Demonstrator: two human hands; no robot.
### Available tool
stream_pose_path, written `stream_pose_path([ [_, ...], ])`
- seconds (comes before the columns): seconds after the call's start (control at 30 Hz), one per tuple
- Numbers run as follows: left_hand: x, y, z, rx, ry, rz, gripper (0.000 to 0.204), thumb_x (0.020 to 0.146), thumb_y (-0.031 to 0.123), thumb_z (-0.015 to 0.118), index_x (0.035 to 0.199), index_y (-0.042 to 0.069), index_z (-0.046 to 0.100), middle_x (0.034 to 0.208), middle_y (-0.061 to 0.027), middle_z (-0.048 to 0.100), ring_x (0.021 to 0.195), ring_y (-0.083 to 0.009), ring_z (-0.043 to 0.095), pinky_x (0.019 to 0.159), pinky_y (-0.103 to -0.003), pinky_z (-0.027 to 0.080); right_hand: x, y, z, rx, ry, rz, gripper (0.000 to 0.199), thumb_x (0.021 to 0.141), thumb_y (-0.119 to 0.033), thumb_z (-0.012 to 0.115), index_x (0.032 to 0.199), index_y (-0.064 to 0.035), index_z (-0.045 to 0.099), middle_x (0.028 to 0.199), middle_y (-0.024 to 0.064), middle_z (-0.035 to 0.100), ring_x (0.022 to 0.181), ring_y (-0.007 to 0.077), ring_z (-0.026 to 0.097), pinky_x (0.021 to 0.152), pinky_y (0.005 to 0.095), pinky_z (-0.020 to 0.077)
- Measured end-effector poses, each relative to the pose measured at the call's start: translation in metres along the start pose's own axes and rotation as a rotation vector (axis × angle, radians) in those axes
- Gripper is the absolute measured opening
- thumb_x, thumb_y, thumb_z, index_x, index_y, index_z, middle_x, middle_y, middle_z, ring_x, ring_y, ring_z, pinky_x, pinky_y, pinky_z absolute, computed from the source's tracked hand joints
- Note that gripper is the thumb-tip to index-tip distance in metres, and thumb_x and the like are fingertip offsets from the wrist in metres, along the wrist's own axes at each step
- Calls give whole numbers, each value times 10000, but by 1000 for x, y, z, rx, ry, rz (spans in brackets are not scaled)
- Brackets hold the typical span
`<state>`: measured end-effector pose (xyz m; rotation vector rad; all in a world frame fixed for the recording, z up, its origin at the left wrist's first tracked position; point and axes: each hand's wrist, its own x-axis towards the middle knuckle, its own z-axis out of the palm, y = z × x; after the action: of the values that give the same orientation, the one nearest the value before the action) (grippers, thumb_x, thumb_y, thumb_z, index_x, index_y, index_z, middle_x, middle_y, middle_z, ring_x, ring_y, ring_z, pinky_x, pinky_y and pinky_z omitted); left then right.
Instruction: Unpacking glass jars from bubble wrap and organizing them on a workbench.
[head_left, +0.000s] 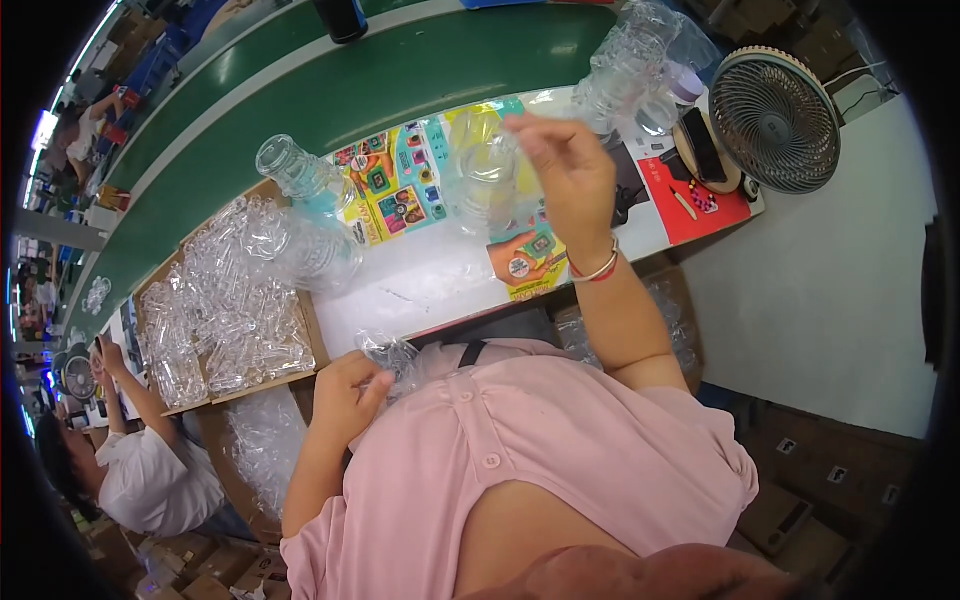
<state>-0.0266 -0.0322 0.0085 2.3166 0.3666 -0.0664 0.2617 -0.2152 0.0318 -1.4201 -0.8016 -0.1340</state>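
Observation:
My right hand [572,180] is raised over the table with thumb and fingers pinched. Its fingertips meet the upper side of a clear plastic container [487,180], whose outline is faint against the printed sheet below. Down by my lap, my left hand [348,396] has its fingers curled around a crumpled-looking clear plastic piece [395,362]; the exact kind is hard to make out. Left of the right hand, clear ribbed plastic containers lie on the table, one of them a jar-like piece [298,168] at the table's far edge.
A cardboard box [312,335] full of small clear plastic parts [245,310] stands on the left. More clear containers [625,75] are grouped at the far right, beside a fan [775,120] and a phone [700,145]. Beyond runs a green conveyor belt [430,65]. Another person [150,475] works at left.

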Motion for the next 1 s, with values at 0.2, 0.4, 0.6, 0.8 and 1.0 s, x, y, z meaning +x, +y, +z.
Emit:
stream_pose_path([
  [0.2, 15, 16, 10, 2, 216, 90, 584, 690, 248, 793, 1193, 54, 568, 651, -90, 558, 544, -223, 534, 554, -320, 425, 19, -87, -7, 466, 377, -317, 179, 909, -130, 583, 756, -41, 558, 969, 188, 656, 909, 220, 646, 818, 346, 522],
  [0.4, 37, 36, 27, -684, 93, 529, 1038, 601, 282, 877, 1421, 40, 288, 737, -74, 621, 667, -169, 595, 625, -288, 447, -55, -88, 6, 239, -877, 15, 194, 846, -189, 650, 948, -24, 653, 938, 172, 674, 845, 325, 660, 727, 409, 521],
  [0.6, 53, 23, 18, -255, -126, 421, 299, 681, 200, 780, 876, 37, 621, 763, -110, 584, 664, -263, 570, 610, -308, 442, -72, -47, -16, 341, -213, 140, 349, 923, -313, 550, 963, 29, 606, 951, 196, 655, 914, 293, 639, 815, 395, 501],
  [0.8, 38, 9, 19, -170, 94, 321, 333, 679, 235, 775, 712, -14, 556, 820, -118, 531, 596, -235, 470, 557, -321, 400, -34, 25, -2, -276, -84, -18, 721, 771, -143, 741, 1324, -19, 295, 1294, 176, 446, 1174, 258, 481, 1012, 376, 367],
  [1.0, 14, 4, 14, 18, 305, 263, 371, 674, 236, 775, 646, -19, 507, 941, -120, 564, 550, -197, 420, 510, -313, 382, -20, 46, 23, 82, -172, 158, 741, 719, -100, 774, 1300, -15, 322, 1213, 125, 495, 1155, 211, 494, 994, 344, 392],
])
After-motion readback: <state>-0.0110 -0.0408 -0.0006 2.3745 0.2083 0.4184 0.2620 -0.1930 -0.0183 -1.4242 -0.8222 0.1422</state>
